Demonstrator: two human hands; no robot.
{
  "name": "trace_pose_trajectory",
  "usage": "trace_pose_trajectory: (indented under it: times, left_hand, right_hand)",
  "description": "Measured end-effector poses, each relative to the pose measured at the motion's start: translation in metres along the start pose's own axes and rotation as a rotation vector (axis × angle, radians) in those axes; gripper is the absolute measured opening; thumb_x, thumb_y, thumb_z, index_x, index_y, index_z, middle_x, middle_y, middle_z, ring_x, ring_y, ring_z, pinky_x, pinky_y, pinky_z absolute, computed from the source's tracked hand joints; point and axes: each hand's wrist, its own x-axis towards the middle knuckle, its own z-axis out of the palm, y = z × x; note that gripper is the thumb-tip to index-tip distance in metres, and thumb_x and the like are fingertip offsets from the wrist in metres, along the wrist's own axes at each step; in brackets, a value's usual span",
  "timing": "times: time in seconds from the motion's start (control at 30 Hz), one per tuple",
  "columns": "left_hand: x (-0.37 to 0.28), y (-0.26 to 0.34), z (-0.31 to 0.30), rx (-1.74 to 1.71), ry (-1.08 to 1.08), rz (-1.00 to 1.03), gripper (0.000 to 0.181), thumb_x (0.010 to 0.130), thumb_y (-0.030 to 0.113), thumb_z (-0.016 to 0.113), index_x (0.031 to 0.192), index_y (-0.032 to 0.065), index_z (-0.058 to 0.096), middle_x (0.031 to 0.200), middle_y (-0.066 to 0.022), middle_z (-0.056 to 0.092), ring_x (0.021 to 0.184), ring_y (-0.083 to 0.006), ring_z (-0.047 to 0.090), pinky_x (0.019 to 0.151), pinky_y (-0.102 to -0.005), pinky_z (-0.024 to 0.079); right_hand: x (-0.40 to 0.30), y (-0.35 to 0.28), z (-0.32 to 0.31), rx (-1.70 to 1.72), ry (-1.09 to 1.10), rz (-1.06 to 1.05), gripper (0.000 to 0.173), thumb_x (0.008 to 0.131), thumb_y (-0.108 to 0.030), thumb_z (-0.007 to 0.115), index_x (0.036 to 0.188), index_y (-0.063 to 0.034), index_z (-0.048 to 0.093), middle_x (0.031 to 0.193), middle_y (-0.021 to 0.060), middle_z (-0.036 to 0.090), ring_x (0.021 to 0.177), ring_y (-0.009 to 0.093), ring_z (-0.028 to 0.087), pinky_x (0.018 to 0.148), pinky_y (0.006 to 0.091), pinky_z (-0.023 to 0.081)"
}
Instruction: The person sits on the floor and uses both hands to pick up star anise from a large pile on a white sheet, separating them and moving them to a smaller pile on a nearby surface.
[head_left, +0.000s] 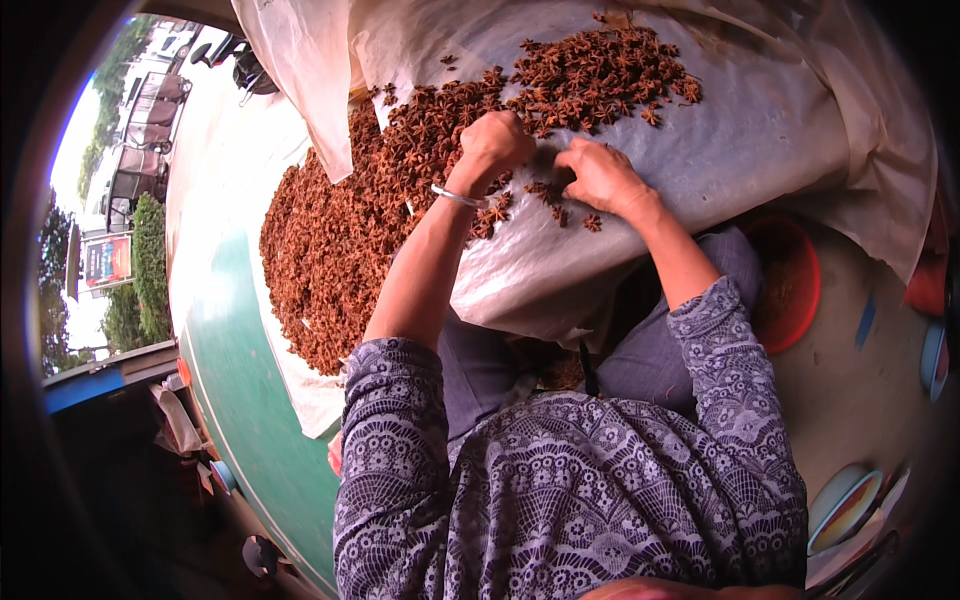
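Note:
Dried star anise lies over a pale plastic sheet (765, 135) in front of me. One heap (600, 75) is at the far side, and a much larger pile (330, 247) spreads to the left. My left hand (496, 141), with a silver bangle at the wrist, is curled at the right edge of the large pile; whether it holds anything is hidden. My right hand (606, 176) is just to its right, low over the sheet, fingers bent down and thumb apart; its fingertips are blurred. A few loose star anise pods (559, 215) lie between and below the hands.
A red basin (784, 285) stands on the floor beside my right knee. A light blue basin (844, 506) is at the lower right. The green tabletop (255, 375) extends at the left under the pile's sheet. Outside, beyond the opening at far left, are parked vehicles and hedges.

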Motion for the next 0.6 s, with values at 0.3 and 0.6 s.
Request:
trace_pose_trajectory:
  times: [0.3,0.6]
  left_hand:
    - [-0.063,-0.001,-0.026,-1.317,-0.171,0.007,0.014,0.083,0.013,0.059,0.077,0.0015,0.065,0.056,-0.0009,0.056,0.042,-0.0064,0.045,0.038,-0.0216,0.031]
    - [-0.065,-0.002,-0.02,-0.223,0.152,0.314,0.017,0.079,0.019,0.06,0.07,0.0056,0.066,0.052,-0.0078,0.056,0.048,-0.0168,0.057,0.045,-0.0342,0.045]
  right_hand:
    - [0.016,-0.019,-0.011,1.383,-0.185,0.192,0.038,0.082,0.006,0.049,0.12,0.0005,0.051,0.105,0.011,0.062,0.086,0.018,0.067,0.064,0.0303,0.06]
    - [0.023,-0.015,0.006,0.016,0.478,-0.015,0.028,0.078,-0.005,0.063,0.105,-0.0057,0.057,0.092,0.0125,0.065,0.078,0.034,0.065,0.066,0.0374,0.053]
